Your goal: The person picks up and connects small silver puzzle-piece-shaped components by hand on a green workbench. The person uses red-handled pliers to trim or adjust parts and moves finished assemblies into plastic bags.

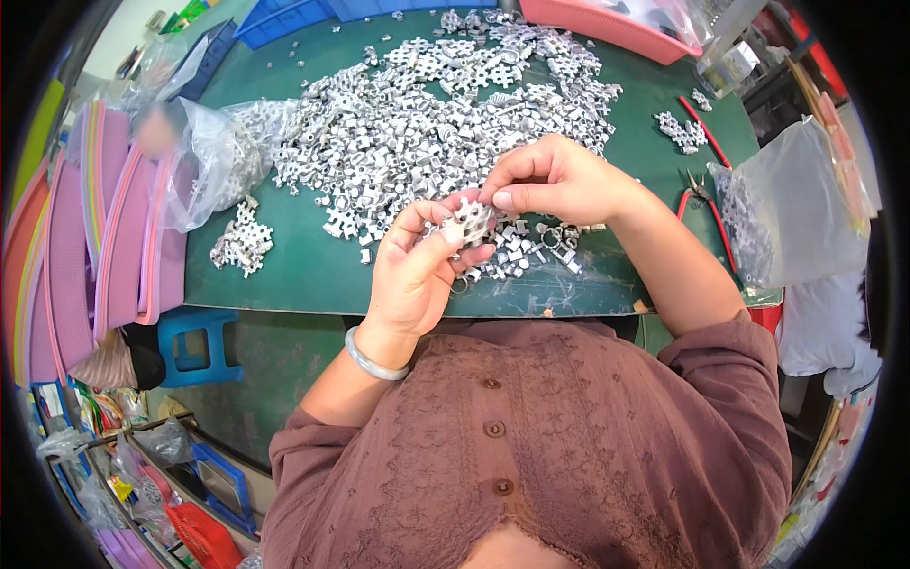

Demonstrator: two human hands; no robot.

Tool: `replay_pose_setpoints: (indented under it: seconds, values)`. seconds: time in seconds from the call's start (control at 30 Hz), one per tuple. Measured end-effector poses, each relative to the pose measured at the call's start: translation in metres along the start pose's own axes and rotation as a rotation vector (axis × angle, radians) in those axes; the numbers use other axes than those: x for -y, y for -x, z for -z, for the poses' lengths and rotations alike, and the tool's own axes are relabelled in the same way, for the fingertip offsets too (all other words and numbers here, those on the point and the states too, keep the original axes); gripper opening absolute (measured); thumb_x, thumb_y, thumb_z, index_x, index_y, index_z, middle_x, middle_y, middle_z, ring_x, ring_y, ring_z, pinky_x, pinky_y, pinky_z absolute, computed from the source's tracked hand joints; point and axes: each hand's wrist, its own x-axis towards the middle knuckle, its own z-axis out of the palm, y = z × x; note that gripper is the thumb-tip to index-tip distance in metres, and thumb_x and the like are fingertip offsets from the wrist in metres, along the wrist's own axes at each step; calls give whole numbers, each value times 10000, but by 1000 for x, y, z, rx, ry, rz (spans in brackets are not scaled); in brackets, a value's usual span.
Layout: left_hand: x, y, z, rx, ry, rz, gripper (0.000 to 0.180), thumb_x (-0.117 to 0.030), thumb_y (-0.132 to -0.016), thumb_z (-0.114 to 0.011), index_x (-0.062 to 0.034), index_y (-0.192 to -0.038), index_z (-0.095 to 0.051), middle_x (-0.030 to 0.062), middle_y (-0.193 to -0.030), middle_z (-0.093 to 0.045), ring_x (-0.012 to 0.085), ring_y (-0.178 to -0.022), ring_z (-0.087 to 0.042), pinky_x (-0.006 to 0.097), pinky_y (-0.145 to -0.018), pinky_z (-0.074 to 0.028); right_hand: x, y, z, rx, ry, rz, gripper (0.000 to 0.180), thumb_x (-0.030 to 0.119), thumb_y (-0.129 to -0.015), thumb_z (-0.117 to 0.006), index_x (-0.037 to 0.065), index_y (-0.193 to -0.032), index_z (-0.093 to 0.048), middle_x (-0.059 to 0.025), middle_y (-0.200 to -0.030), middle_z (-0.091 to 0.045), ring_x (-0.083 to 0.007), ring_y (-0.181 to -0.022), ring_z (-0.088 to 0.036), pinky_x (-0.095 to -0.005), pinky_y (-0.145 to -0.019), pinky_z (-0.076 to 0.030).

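Note:
A small grey metal casting cluster [471, 224] sits between both hands just above the near edge of the green table [294, 261]. My left hand [414, 268] grips it from below, with a pale bangle on the wrist. My right hand [553, 180] pinches the top of the same cluster with thumb and fingers. A large heap of similar grey metal castings [427, 119] covers the middle of the table beyond the hands. Loose broken-off pieces [531, 251] lie right under my hands.
A clear plastic bag of castings [223, 156] lies at the left of the table, another bag [796, 209] at the right. Red-handled pliers [706, 194] rest at the right. A pink tray [607, 24] and blue bins [284, 17] stand at the back. A blue stool [194, 346] is below left.

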Motion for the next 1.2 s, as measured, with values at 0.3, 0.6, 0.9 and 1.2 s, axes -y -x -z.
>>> replay_pose_setpoints:
  seconds: [0.3,0.6,0.9,1.2]
  values:
    - [-12,7,14,48,272,26,296,-41,-823,-472,-58,-1118,-484,134,-993,-548,297,-928,-566,400,-743,-523,-3,-68,15,-192,756,-1,172,146,-748,-576,22,-859,-616,-106,-760,-619,-194,-689,-593,-294,-635,-462]
    - [-22,17,22,-148,-41,-6,161,-62,-828,-506,-74,-982,-548,41,-848,-558,185,-831,-568,290,-628,-482,-24,-139,-1,-173,977,24,167,154,-723,-544,96,-841,-647,-99,-847,-629,-264,-849,-590,-364,-751,-464]
    - [-37,19,37,-191,-51,-85,131,-76,-814,-545,-63,-944,-557,26,-821,-560,141,-750,-550,255,-584,-446,-6,-145,5,73,1188,-79,259,204,-682,-616,81,-909,-631,-121,-927,-551,-281,-923,-537,-362,-808,-438]
    - [-38,14,36,-220,-137,-83,118,-70,-811,-560,-50,-928,-568,23,-793,-571,112,-698,-555,217,-545,-441,-12,-125,-5,-54,1316,72,154,98,-665,-531,18,-765,-617,-124,-879,-569,-280,-885,-546,-378,-748,-460]
